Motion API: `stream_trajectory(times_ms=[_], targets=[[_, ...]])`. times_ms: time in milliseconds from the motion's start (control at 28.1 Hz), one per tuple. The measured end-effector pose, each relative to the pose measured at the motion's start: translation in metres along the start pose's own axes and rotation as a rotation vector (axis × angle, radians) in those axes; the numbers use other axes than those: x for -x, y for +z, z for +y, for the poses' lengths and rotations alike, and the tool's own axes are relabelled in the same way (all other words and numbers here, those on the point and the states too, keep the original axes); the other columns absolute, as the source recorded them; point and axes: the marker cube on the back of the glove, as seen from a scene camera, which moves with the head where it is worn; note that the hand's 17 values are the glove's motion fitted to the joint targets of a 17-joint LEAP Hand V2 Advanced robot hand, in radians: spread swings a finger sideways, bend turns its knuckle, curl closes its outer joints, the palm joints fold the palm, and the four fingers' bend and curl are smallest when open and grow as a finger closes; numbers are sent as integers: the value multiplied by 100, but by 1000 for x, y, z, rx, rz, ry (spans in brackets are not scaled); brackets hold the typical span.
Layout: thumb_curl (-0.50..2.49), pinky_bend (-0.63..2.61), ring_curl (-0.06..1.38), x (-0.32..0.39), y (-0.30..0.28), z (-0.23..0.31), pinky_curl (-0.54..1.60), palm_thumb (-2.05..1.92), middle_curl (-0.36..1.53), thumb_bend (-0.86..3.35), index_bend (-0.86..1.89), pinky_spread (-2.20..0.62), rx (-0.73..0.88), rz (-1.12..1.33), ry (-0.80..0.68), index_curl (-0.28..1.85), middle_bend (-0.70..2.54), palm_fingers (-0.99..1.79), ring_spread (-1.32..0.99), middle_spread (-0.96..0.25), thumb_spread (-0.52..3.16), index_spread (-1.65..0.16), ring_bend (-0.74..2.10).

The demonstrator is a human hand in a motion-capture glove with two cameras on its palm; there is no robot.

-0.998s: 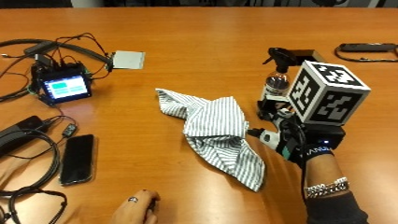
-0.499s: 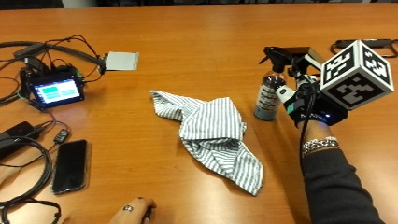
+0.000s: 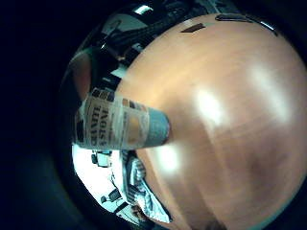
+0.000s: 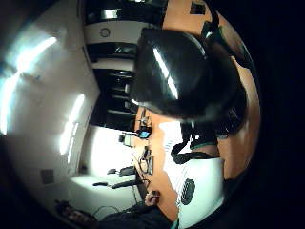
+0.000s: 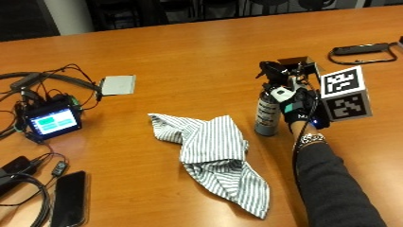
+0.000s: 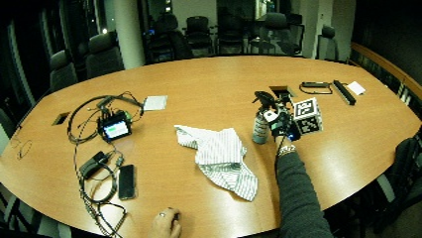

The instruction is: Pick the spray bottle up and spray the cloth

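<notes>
The fingers of the gloved right hand (image 5: 301, 109) are curling around the spray bottle (image 5: 267, 113), holding it by its upper part, close under the black spray head (image 5: 275, 72). The bottle is standing straight up, and its bottom looks like it is touching the wooden table (image 5: 189, 56) or sitting just above it; I cannot tell which. In the little finger side palm view the bottle (image 3: 120, 124) is filling the space next to the palm, with its label showing. The nozzle seems to be pointing left, toward the striped cloth (image 5: 214, 156). The cloth is lying crumpled on the table, just to the left of the bottle and a bit nearer. It is not touching the bottle. Farther left are a small screen (image 5: 53, 120) with wires, a phone (image 5: 68, 198) at the near left, and a small gray pad (image 5: 118, 85). So the grabbing part looks done. I think the bottle is yet to be lifted and aimed at the cloth, and the trigger is yet to be squeezed. No spray is showing on the cloth.
</notes>
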Motion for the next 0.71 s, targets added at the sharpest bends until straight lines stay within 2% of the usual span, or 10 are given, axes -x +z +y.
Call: stream_trajectory(times_ms=[392, 534, 713], targets=[[40, 7, 35, 12, 8, -2, 24, 91, 38, 2, 30, 15, -64, -193, -94, 40, 35, 100, -19, -21, 98, -33, 32], [38, 5, 35, 12, 7, -2, 20, 84, 41, -3, 32, 15, -101, -187, -114, 43, 41, 104, -19, -21, 101, -32, 32], [46, 6, 38, 11, 3, -6, 17, 96, 44, 1, 30, 15, -195, -179, -166, 45, 46, 109, -21, -23, 84, -32, 38]])
